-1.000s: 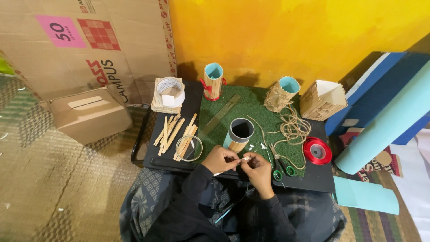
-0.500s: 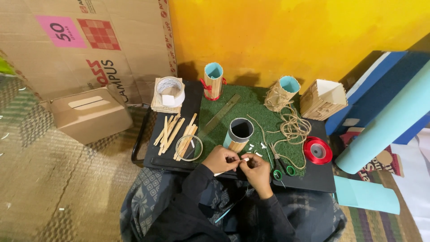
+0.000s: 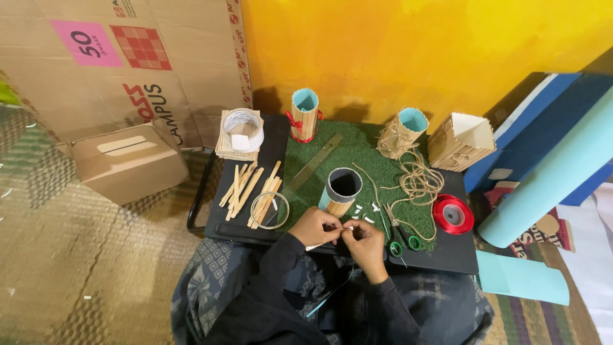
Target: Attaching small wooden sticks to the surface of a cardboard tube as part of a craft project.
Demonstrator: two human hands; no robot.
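My left hand [image 3: 317,226] and my right hand [image 3: 364,240] meet at the near edge of the small black table [image 3: 440,255], fingertips pinched together on a thin flat wooden stick [image 3: 316,245] with a small white piece at its tip. Just beyond my hands stands an open cardboard tube [image 3: 341,190] partly clad in sticks, on a green turf mat [image 3: 357,156]. Small white bits [image 3: 365,212] lie beside it. Green-handled scissors [image 3: 401,235] rest right of my right hand.
Loose wooden sticks [image 3: 246,185] and a clear tape ring [image 3: 269,210] lie left. A ruler [image 3: 313,165], twine [image 3: 418,182], red ribbon spool [image 3: 452,214], two stick-clad cups [image 3: 305,115] [image 3: 402,133], a stick box [image 3: 460,140] and tape roll [image 3: 242,131] sit behind. Cardboard box [image 3: 128,163] left; blue paper roll [image 3: 549,176] right.
Nothing has shifted noticeably; both hands stay together at the table's near edge, with only slight finger movement on the stick.
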